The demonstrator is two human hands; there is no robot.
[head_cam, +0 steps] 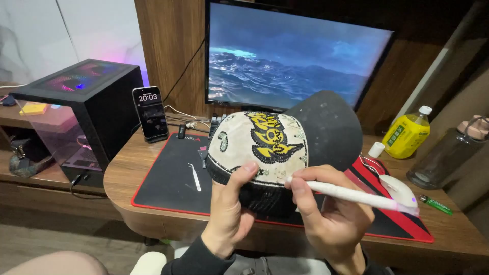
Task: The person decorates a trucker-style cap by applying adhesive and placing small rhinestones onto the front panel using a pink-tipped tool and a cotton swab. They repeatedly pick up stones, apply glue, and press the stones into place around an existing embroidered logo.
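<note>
Left hand (229,214) gripped cap (270,147) above desk mat (168,183); right hand (331,219) closed around white pen (356,196). Pen tip hidden at cap's edge; keyboard (214,125) mostly hidden behind cap.

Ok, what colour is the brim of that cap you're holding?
The cap has a black brim, its front panel cream with yellow-and-black embroidery; clearest in the head view.

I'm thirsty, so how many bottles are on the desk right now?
2. A yellow bottle with a white cap stands at the desk's right rear; a dark clear bottle stands just right of it, at the frame edge. Others may be out of view.
</note>
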